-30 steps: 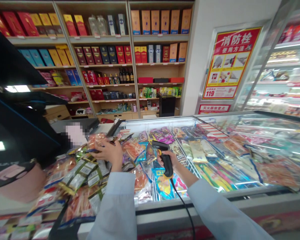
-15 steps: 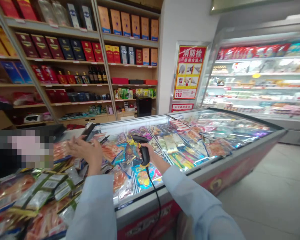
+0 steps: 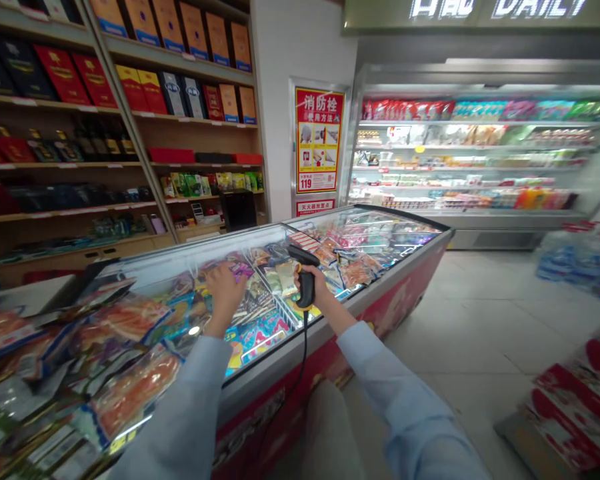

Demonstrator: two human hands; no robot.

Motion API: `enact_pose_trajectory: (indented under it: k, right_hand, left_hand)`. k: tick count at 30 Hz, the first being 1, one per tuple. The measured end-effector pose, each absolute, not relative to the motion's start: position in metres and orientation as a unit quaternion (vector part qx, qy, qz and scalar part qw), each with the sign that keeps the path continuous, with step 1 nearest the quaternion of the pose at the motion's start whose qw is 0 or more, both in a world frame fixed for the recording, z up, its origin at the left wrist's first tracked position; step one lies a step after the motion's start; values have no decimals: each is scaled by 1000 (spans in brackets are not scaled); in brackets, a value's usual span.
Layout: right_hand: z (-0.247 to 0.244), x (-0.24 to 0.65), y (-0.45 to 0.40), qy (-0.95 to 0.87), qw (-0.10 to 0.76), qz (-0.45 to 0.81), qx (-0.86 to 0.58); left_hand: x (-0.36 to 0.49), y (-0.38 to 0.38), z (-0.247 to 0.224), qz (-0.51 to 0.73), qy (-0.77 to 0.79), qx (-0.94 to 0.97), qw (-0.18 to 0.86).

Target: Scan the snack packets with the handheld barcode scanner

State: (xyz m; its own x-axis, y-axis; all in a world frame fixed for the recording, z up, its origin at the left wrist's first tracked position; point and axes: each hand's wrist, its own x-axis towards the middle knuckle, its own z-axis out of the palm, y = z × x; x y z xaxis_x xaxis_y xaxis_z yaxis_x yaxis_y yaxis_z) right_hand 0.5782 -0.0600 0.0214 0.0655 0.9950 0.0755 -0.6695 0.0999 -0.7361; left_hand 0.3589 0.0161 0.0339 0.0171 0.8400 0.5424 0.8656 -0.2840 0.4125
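My right hand [image 3: 316,283] grips a black and yellow corded barcode scanner [image 3: 306,283], held above the glass-topped chest freezer [image 3: 380,283]. Its black cable hangs down past the freezer's front edge. My left hand [image 3: 223,290] reaches over colourful snack packets [image 3: 260,300] in the freezer, fingers bunched at a purple packet [image 3: 239,271]. Whether those fingers grip it is hidden. Clear bags of orange snack strips [image 3: 135,393] lie in a heap at the lower left, near my left sleeve.
Wooden shelves of boxed liquor [image 3: 130,87] stand behind the freezer. A red fire-hydrant instruction poster [image 3: 319,140] hangs on the pillar. A refrigerated display case [image 3: 470,160] stands to the right, beyond a tiled floor [image 3: 480,333]. Wrapped bottled water [image 3: 575,263] sits at the right.
The view has swung right, showing more floor and the display case. My left hand has dropped from above the packets down to them. The scanner stays in my right hand.
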Motion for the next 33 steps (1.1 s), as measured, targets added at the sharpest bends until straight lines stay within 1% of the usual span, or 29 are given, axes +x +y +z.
enact_pose_trajectory:
  k: [7,11,13,17,20,24,33]
  right_hand:
    - [19,666,-91,-279,737,528,-317]
    - [14,708,-102,-265,769,484,-323]
    - [8,726,-110,-253,779,472,-326]
    - [-10,757,-126,-221,794,421,-377]
    - [-23,772,-135,-204,802,394,-399]
    - [-31,778,-137,-187,813,381,-398]
    - [-26,769,-135,-189,812,389,-391]
  left_hand:
    - [487,8,-2,-383,-458,-798,-84]
    - [555,6,-14,-357,-378,-837,-171]
    - [581,6,-20,-340,-330,-858,-200]
    - [612,9,-38,-307,-280,-882,-222]
    - [623,11,-49,-276,-252,-903,-214]
    - [626,11,-53,-257,-251,-919,-160]
    - [608,0,-36,-239,-338,-908,-66]
